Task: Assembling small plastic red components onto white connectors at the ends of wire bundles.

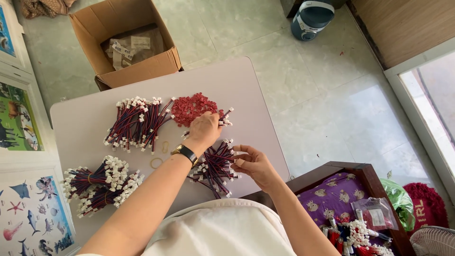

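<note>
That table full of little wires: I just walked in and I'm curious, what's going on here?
A person sits at a white table handling short red-and-black wire leads with white plug ends. The left hand reaches to a pile of small red plastic connectors. The right hand touches a loose heap of leads. Bundles tied with rubber bands lie at the left, and an unbound pile lies farther back.

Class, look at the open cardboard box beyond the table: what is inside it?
Inside the cardboard box lie crumpled plastic-wrapped packets with paper labels; whatever lies beneath them is covered.
</note>
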